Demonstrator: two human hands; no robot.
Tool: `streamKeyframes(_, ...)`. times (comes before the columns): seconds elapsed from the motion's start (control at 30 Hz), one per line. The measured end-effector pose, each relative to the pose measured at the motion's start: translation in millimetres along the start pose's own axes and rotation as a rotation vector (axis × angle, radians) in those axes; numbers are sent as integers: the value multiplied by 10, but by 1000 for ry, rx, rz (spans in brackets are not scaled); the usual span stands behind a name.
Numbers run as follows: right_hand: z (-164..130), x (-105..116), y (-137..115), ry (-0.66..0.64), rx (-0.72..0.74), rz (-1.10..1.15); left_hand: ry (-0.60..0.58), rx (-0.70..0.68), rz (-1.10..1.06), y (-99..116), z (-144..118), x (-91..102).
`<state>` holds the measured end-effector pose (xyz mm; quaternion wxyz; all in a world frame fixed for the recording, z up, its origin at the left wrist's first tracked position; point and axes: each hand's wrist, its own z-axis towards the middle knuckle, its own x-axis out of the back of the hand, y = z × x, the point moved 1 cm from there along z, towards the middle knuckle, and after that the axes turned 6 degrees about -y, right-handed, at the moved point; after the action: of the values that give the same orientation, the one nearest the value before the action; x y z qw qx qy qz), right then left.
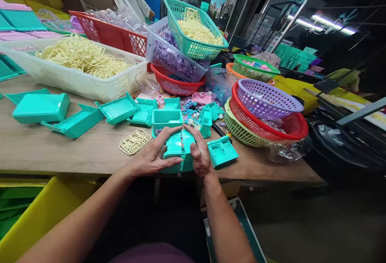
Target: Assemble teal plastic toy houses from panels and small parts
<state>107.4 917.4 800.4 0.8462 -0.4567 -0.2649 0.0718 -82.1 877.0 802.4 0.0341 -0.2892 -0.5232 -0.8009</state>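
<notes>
At the table's near edge, a glossy turquoise plastic case (pixel 174 145) sits between my two hands, with a narrow gap running down its middle. My left hand (pixel 155 152) wraps its left side, thumb along the front and fingers over the top. On the other side my right hand (pixel 200 152) presses against the right half with its fingers stretched forward. Just behind the case stands an open turquoise box (pixel 167 117). A turquoise tray-like part (pixel 222 151) lies to the right of my right hand. Left of my left hand is a flat cream plastic frame of small parts (pixel 135 141).
Several turquoise shells (pixel 42 108) line the table's left side. A white crate (pixel 120 84) of cream parts stands behind them. Stacked baskets, including a purple one (pixel 268 102) and a teal one (pixel 196 48), crowd the back and right. A person (pixel 132 5) stands beyond.
</notes>
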Motion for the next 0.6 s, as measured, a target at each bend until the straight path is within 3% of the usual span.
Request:
streamKeyframes(0.2,-89,-48,73,91,-49,126,43,-67,-37,-16,41,-124)
streamKeyframes(0.33,-130,-102,60,139,-55,77,88,-105,-76,-37,31,-177)
streamKeyframes(0.6,-84,-228,-83,182,-55,-24,37,-123,-146,-217,-34,-120)
